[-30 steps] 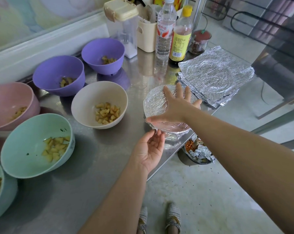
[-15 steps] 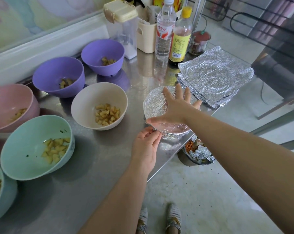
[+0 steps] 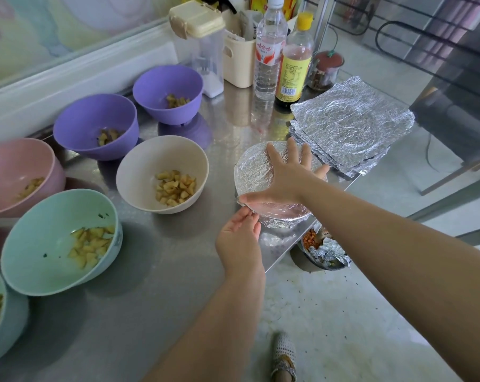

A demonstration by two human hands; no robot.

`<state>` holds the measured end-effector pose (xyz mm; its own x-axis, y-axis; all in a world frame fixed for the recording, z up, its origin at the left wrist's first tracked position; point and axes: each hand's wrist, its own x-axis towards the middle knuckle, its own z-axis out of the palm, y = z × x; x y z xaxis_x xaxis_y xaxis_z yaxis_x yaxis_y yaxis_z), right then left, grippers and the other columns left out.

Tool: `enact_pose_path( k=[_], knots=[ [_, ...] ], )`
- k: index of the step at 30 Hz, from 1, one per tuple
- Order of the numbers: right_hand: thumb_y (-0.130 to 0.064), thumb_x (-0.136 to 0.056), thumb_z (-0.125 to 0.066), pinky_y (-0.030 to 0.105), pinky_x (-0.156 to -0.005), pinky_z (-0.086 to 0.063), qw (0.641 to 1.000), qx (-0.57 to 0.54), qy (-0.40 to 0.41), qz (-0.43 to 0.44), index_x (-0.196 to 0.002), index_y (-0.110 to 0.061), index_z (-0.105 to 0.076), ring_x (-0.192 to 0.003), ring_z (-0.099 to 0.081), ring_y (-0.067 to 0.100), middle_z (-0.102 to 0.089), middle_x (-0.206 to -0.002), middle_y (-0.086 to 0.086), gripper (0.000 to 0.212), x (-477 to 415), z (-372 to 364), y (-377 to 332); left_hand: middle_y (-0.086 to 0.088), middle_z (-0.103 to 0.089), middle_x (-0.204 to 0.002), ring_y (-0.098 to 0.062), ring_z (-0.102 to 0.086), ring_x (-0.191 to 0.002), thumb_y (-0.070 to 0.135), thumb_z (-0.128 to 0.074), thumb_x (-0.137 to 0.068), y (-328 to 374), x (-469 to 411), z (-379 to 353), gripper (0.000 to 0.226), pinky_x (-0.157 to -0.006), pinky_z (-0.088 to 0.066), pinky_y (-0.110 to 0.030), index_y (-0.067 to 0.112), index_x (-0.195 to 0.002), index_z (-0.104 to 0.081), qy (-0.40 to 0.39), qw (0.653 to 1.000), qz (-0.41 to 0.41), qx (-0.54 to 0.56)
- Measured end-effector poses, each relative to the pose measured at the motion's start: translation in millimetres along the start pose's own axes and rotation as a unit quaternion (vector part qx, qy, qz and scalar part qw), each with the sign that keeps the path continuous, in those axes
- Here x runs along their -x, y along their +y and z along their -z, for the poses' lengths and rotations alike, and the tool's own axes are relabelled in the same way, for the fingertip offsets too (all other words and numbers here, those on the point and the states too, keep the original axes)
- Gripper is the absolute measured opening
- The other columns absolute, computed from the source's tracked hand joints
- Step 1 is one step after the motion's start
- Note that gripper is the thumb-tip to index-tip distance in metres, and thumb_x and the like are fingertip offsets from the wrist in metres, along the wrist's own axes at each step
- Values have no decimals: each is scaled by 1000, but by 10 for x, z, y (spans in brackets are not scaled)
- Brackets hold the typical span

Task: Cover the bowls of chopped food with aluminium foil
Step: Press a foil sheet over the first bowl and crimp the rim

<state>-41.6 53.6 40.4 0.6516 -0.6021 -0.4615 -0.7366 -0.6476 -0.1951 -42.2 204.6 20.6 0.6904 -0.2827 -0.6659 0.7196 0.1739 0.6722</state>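
A foil-covered bowl (image 3: 254, 172) stands at the steel table's right edge. My right hand (image 3: 288, 177) lies flat on its foil top with the fingers spread. My left hand (image 3: 240, 235) presses the foil against the bowl's near side with straight fingers. A stack of foil sheets (image 3: 349, 125) lies just behind the bowl. Uncovered bowls of chopped food stand to the left: a beige bowl (image 3: 139, 172), two purple bowls (image 3: 79, 130) (image 3: 153, 86), a pink bowl (image 3: 1, 172) and a mint bowl (image 3: 40, 244). Another mint bowl (image 3: 12, 321) is cut off at the left edge.
Two bottles (image 3: 269, 48) (image 3: 294, 59), a lidded clear container (image 3: 200, 42), a cream caddy (image 3: 237, 59) and a small jar (image 3: 325, 70) stand at the table's back. A foil-wrapped bowl (image 3: 324, 252) sits on the floor below the table edge (image 3: 283, 260). My shoe (image 3: 283, 357) shows below.
My left hand has risen from below the bowl and now presses the foil at its near side. My right hand has stayed flat on top.
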Motion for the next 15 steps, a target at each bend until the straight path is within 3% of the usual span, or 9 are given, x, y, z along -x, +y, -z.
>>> enact_pose_path(
  k=[3, 6, 9, 13, 15],
  knots=[
    [-102, -45, -57, 83, -106, 2, 1000, 2, 2, 1, -158, -40, 17, -149, 29, 42, 32, -165, 6, 150, -6, -7, 3, -9, -67, -124, -19, -61, -121, -5, -44, -100, 95, 148, -66, 32, -109, -43, -28, 1, -127, -61, -17, 999, 29, 19],
    [-103, -44, -57, 83, -106, 2, 1000, 2, 2, 1, -158, -40, 17, -149, 29, 43, 32, -164, 6, 150, -14, -11, 5, -15, -46, -150, -28, -43, -141, 5, -28, -107, 204, 238, -122, 42, -113, -34, -33, -1, -147, -41, -26, 999, 30, 7],
    [-102, -47, -57, 83, -106, 1, 1000, 7, 2, 0, -158, -39, 18, -149, 28, 43, 32, -164, 6, 148, -15, -9, 2, -9, -57, -140, -20, -49, -136, 8, -34, -107, 208, 242, -147, 39, -118, -34, -36, 4, -144, -47, -36, 999, 21, 10],
    [-102, -48, -57, 83, -106, 1, 1000, 9, 0, -1, -158, -39, 18, -149, 28, 43, 32, -165, 6, 147, -7, -6, -8, 8, -64, -103, -14, -58, -117, 2, -37, -104, 181, 245, -131, 43, -117, -36, -36, 8, -146, -43, -64, 998, 6, 4],
    [-101, -48, -59, 83, -106, 1, 1000, 4, 0, 0, -158, -39, 17, -149, 28, 43, 31, -165, 6, 147, -2, 0, -10, 1, -66, -105, -20, -59, -117, 1, -37, -103, 171, 217, -70, 44, -117, -36, -38, 5, -147, -40, -77, 997, 4, -14]
  ],
)
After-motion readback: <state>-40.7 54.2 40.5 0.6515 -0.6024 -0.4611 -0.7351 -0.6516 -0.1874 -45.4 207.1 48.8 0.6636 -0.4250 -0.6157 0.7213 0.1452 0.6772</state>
